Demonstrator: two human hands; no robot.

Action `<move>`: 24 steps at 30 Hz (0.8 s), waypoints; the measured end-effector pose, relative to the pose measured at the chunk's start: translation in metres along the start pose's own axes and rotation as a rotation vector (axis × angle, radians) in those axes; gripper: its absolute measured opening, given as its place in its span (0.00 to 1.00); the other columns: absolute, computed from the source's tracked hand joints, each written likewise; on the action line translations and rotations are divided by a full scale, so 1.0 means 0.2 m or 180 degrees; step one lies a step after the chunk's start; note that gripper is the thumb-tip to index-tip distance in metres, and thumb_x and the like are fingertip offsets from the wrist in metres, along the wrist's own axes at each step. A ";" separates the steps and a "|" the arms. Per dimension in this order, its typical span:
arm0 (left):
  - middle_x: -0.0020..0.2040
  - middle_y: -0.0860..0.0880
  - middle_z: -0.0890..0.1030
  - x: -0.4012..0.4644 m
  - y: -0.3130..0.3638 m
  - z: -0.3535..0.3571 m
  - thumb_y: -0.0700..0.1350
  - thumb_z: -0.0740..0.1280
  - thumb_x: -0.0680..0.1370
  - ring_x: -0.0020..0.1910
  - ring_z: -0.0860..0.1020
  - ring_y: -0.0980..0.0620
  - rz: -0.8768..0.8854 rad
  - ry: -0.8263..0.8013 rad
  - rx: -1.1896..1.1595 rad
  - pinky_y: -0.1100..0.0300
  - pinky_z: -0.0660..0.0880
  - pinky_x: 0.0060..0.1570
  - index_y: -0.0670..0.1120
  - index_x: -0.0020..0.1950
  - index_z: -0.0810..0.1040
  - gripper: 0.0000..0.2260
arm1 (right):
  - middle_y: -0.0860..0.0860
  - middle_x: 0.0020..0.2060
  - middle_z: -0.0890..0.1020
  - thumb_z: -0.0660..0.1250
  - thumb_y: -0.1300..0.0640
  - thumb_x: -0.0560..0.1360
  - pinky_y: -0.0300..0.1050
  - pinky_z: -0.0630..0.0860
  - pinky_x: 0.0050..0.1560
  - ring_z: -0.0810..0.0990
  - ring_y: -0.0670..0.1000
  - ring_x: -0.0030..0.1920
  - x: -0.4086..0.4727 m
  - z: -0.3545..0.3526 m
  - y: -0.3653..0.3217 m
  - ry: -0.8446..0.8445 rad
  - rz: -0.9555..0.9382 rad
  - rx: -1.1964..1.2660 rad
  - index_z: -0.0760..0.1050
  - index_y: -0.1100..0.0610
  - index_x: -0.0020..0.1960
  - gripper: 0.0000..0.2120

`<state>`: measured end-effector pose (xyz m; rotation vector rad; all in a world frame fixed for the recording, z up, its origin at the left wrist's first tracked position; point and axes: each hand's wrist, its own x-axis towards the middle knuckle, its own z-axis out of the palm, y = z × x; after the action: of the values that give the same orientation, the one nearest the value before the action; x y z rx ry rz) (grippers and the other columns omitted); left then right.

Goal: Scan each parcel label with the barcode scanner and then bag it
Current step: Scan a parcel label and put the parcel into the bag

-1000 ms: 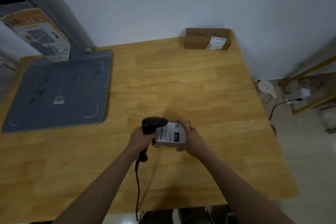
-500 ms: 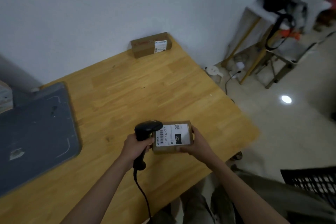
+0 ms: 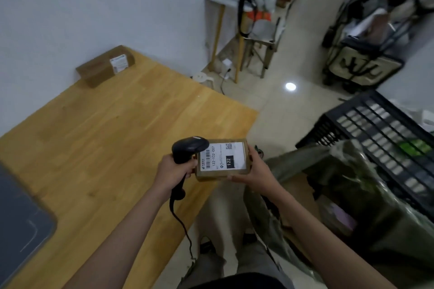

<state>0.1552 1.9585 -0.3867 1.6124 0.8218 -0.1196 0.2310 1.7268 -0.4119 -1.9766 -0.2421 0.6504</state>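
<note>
**Parcel held off the counter edge, scanner at its label, bag to the right**

Left hand (image 3: 172,172) closed round the grip of the black barcode scanner (image 3: 187,150), whose head sits right against the left end of the parcel (image 3: 223,161). Right hand (image 3: 256,171) cups the small brown parcel from its right side and underneath, fingers curled, label (image 3: 222,157) facing up with barcode strip at the scanner end. Parcel is in the air, just past the counter (image 3: 105,138) corner, over the person's lap. Second labelled parcel (image 3: 105,69) lies at the far counter edge against the wall, untouched.

Step in hand looks like scan-then-bag. To do it well: the scanner nose looks too close, so back it off and angle it onto the barcode strip, keep the label flat and steady. Can't tell if the scan registered.

Room: the olive-green bag (image 3: 352,195) sits to the right, below the hands, mouth not clearly visible, so it may need opening first. Black slotted crate (image 3: 375,129) is just behind it; keep the right-hand swing low and short. Scanner cable (image 3: 182,223) hangs along the counter edge and could snag if the left hand follows. Counter surface to the left is mostly bare, except a grey mat (image 3: 21,218) at the near left.
</note>
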 end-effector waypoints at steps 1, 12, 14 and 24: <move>0.39 0.42 0.84 -0.02 0.02 0.07 0.39 0.74 0.74 0.38 0.80 0.48 0.0037 -0.0071 0.0055 0.47 0.81 0.48 0.39 0.47 0.84 0.05 | 0.41 0.64 0.76 0.83 0.54 0.64 0.47 0.73 0.68 0.74 0.44 0.65 -0.05 -0.06 0.03 0.0099 0.0009 0.0013 0.61 0.47 0.75 0.47; 0.42 0.43 0.86 -0.18 -0.02 1.02 0.39 0.74 0.74 0.44 0.85 0.44 -0.0043 -0.0625 0.0603 0.46 0.82 0.52 0.43 0.49 0.84 0.04 | 0.41 0.72 0.69 0.81 0.33 0.59 0.57 0.68 0.73 0.66 0.47 0.74 -0.54 -0.59 0.76 0.0767 0.0717 0.0568 0.54 0.38 0.77 0.55; 0.43 0.48 0.86 -0.20 -0.06 1.21 0.40 0.75 0.73 0.44 0.84 0.47 -0.0022 -0.0756 0.0681 0.47 0.81 0.52 0.47 0.48 0.83 0.06 | 0.40 0.71 0.71 0.82 0.40 0.64 0.44 0.74 0.68 0.70 0.43 0.70 -0.64 -0.67 0.88 0.0838 0.0963 0.0947 0.55 0.39 0.77 0.51; 0.52 0.50 0.85 -0.07 -0.31 1.89 0.44 0.77 0.72 0.54 0.82 0.53 0.0073 -0.1427 0.1100 0.57 0.77 0.55 0.45 0.60 0.83 0.17 | 0.49 0.66 0.72 0.64 0.35 0.77 0.54 0.78 0.55 0.75 0.52 0.59 -0.69 -0.82 1.47 0.1647 0.2158 0.2675 0.60 0.39 0.76 0.30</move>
<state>0.2496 1.6109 -0.5191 1.8209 0.4482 -0.6116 0.1731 1.4009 -0.5640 -1.2934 0.9135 0.5000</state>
